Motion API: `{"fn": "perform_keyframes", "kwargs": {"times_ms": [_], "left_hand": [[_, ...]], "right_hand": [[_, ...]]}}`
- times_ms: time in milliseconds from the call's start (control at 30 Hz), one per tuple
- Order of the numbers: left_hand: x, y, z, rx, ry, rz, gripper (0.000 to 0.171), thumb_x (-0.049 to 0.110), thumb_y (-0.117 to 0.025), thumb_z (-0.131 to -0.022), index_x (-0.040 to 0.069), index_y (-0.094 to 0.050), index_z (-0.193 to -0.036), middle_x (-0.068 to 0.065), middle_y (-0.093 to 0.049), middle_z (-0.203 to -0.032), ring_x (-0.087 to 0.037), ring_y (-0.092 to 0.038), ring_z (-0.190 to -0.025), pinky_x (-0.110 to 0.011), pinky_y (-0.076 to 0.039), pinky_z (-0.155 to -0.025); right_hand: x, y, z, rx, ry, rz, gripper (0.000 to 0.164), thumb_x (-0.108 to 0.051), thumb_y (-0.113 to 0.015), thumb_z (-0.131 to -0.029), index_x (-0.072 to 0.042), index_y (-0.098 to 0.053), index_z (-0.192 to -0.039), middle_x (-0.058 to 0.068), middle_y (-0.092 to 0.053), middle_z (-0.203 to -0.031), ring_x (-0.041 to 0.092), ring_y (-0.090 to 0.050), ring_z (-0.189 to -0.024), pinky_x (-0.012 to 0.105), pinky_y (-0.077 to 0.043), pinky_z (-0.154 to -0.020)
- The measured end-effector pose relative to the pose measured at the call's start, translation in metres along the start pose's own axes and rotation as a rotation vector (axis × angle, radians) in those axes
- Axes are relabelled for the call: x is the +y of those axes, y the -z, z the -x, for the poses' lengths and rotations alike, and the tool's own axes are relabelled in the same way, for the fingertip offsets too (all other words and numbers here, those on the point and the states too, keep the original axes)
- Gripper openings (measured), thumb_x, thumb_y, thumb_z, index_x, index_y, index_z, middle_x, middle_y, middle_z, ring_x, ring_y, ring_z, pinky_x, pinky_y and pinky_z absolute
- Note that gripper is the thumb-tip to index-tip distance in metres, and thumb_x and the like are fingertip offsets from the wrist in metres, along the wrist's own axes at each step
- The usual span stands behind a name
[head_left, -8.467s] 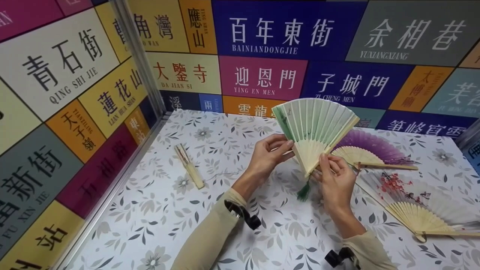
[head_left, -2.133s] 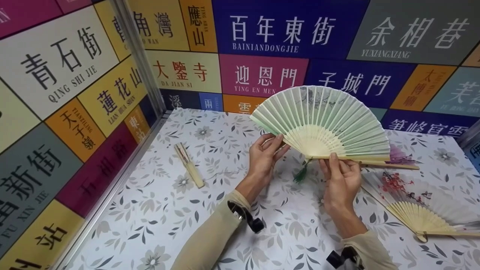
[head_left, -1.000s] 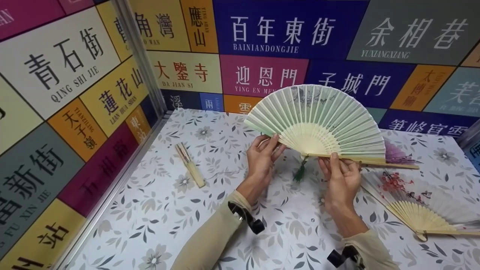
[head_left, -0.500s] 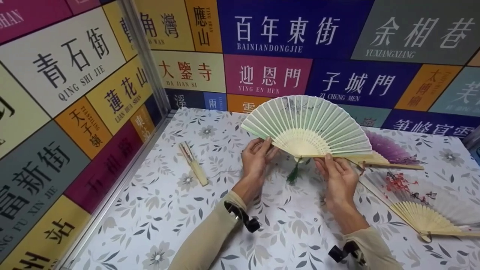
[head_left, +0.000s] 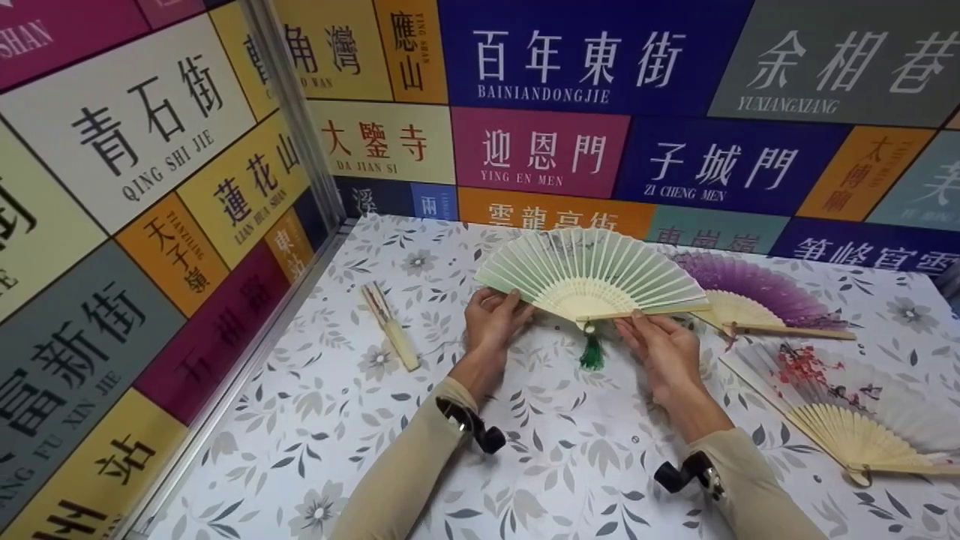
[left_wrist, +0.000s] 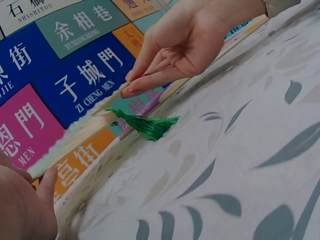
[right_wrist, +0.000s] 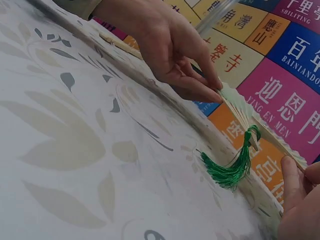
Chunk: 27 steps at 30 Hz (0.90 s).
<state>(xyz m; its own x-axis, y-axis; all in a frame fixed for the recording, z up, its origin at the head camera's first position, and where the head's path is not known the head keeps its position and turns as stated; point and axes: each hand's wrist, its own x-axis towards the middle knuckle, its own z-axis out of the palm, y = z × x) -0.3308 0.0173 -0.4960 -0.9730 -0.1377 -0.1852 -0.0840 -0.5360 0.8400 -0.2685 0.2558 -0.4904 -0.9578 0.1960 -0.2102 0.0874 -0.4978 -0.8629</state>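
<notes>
Pinching lightly is advised tbh: the green folding fan (head_left: 590, 274) is held spread between left grip (head_left: 491, 321) and right grip (head_left: 664, 349), both closed on its outer ribs (head_left: 675, 309); tassel (head_left: 592, 352) best kept clear.

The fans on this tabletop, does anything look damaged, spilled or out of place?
Nothing looks spilled or visibly damaged. Only the folded fan stands out, lying closed and apart on the left, while the green fan, the purple fan and the white fan with red blossoms are spread open.
</notes>
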Motion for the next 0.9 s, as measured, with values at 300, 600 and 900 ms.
{"fn": "perform_keyframes", "kwargs": {"times_ms": [300,600,900], "left_hand": [[0.003,0.012,-0.010,0.014,0.070,-0.096,0.033,0.000,-0.068,-0.093,-0.002,-0.050,-0.121,-0.022,-0.062,-0.112,-0.031,-0.073,-0.093,-0.041,-0.065,-0.087],[0.012,0.022,-0.013,-0.020,0.017,-0.194,0.043,-0.005,-0.064,-0.092,0.000,-0.039,-0.128,-0.025,-0.056,-0.118,-0.035,-0.073,-0.095,-0.044,-0.064,-0.088],[0.018,0.029,-0.015,0.045,-0.051,-0.501,0.049,0.004,-0.073,-0.086,0.004,-0.042,-0.124,-0.017,-0.066,-0.111,-0.023,-0.072,-0.089,-0.033,-0.066,-0.076]], "right_hand": [[0.002,0.004,-0.011,-0.017,-0.127,0.048,0.052,0.000,-0.061,-0.098,0.012,-0.040,-0.143,0.007,-0.073,-0.103,0.017,-0.074,-0.101,0.029,-0.055,-0.104],[-0.001,0.002,-0.011,-0.099,-0.219,0.067,0.047,0.007,-0.060,-0.096,0.013,-0.045,-0.139,0.013,-0.076,-0.101,0.024,-0.075,-0.101,0.029,-0.054,-0.103],[-0.003,0.004,-0.014,-0.149,-0.322,0.026,0.024,0.010,-0.059,-0.095,0.010,-0.066,-0.118,0.019,-0.076,-0.103,0.026,-0.074,-0.103,0.030,-0.055,-0.104]]}}
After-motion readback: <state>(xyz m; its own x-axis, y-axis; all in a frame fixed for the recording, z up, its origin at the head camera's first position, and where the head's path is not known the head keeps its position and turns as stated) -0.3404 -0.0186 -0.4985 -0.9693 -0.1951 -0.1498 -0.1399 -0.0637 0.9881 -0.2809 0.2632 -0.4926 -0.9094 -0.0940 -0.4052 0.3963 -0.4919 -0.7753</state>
